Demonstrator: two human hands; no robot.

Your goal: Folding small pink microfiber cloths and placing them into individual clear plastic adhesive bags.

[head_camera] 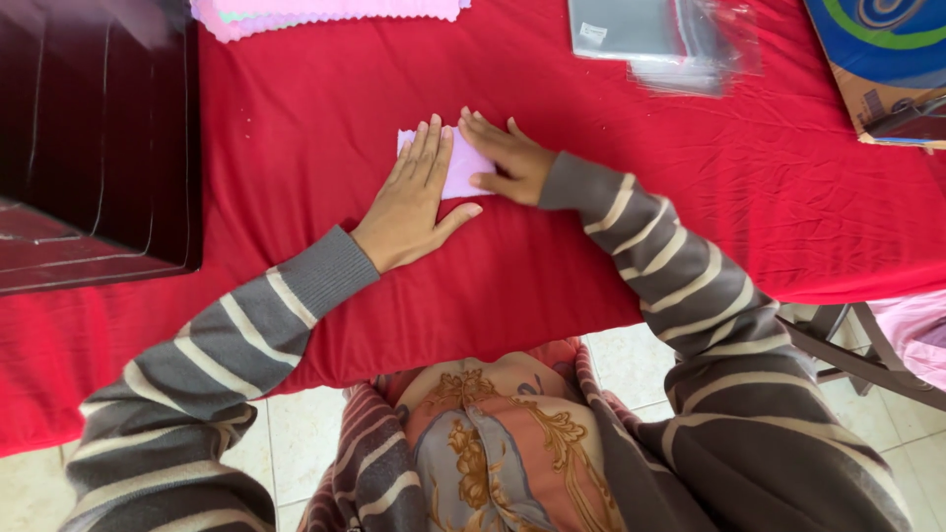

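Both hands lie flat and open on a red cloth (296,128) covering the tabletop, pressing one small thing between them; left hand (414,197) spreads palm-down with fingers pointing far, right hand (507,158) comes in from the right, fingers pointing left; their fingertips nearly meet. Under them sits a small pale lilac cloth square (463,169), mostly covered, its long axis running left to right; neither hand grips it. Far off lie a pink cloth stack (325,12) and clear plastic sleeves (660,39).
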